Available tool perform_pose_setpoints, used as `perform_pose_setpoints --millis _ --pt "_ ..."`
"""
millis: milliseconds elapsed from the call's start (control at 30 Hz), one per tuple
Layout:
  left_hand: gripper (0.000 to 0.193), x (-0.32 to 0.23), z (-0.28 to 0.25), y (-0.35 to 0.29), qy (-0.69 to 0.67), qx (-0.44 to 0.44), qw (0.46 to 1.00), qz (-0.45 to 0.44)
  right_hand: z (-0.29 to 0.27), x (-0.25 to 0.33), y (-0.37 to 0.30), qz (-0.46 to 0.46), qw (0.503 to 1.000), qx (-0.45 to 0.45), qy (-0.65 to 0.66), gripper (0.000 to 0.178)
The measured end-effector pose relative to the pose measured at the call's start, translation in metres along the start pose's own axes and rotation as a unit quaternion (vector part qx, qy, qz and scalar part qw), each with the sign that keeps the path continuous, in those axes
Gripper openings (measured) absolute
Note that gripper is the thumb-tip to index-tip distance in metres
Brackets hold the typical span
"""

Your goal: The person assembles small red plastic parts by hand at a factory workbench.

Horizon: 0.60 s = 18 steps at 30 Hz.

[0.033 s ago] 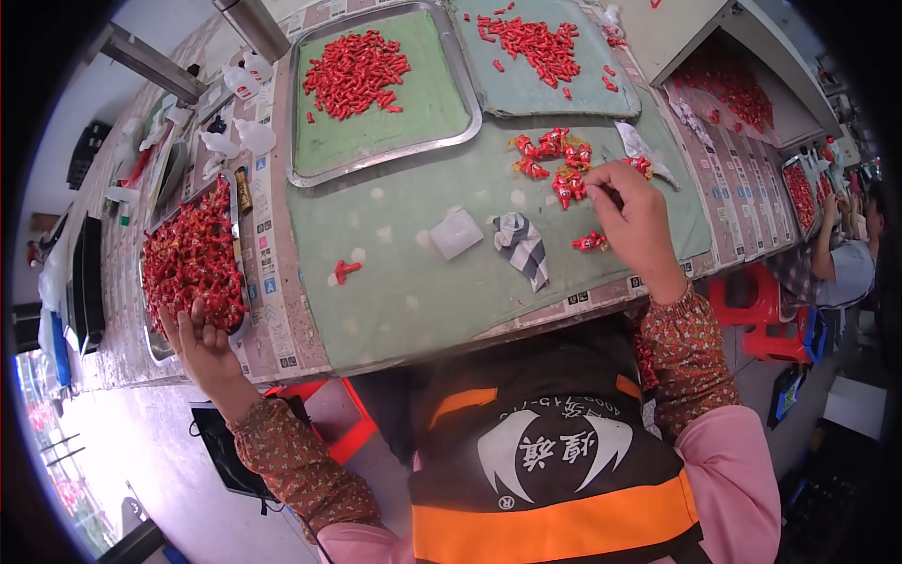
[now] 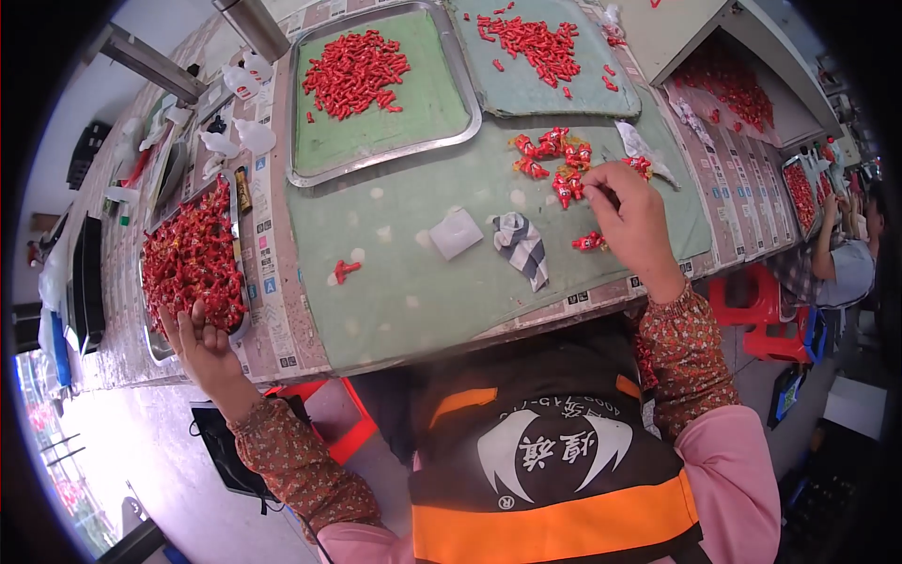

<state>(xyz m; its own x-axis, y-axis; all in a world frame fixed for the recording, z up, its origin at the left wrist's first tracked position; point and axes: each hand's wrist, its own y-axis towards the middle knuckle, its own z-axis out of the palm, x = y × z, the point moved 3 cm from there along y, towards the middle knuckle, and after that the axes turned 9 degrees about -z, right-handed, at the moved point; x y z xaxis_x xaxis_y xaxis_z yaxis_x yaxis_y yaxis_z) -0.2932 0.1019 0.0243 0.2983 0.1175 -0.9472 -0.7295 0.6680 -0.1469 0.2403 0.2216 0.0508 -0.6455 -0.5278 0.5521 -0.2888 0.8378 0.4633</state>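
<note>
My right hand [image 2: 628, 209] is over the right side of the green cloth, thumb and fingertips pinched at the edge of a small red-and-yellow figurine [image 2: 566, 185]. Just beyond it lies a cluster of similar figurines [image 2: 552, 144]. One more red piece [image 2: 589, 242] rests on the cloth beside my wrist. At the table's left, my left hand [image 2: 205, 350] is palm up by the near end of a metal tray heaped with red figurines [image 2: 195, 258]. Its fingers are apart and partly bent, with nothing visible in them.
A metal tray [image 2: 383, 148] and a cloth-covered tray [image 2: 564, 101] hold small red parts. A striped cloth [image 2: 520, 246], white square [image 2: 457, 234] and lone red piece [image 2: 347, 271] lie before me. White bottles [image 2: 254, 136] stand left. Another person [image 2: 850, 263] sits far right.
My right fingertips and the figurine at them have shifted very slightly to the left. Everything else looks the same.
</note>
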Motion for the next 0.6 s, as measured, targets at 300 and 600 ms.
perform_pose_setpoints --millis 300,600 --pt "0.037 -0.008 0.037 -0.039 0.016 0.036 0.994 0.099 0.027 0.014 0.002 -0.071 0.98 0.032 -0.181 0.02" --pt "0.029 0.011 0.101 -0.12 0.109 0.16 0.981 0.012 0.027 0.021 0.01 -0.112 0.988 0.072 -0.08 0.025"
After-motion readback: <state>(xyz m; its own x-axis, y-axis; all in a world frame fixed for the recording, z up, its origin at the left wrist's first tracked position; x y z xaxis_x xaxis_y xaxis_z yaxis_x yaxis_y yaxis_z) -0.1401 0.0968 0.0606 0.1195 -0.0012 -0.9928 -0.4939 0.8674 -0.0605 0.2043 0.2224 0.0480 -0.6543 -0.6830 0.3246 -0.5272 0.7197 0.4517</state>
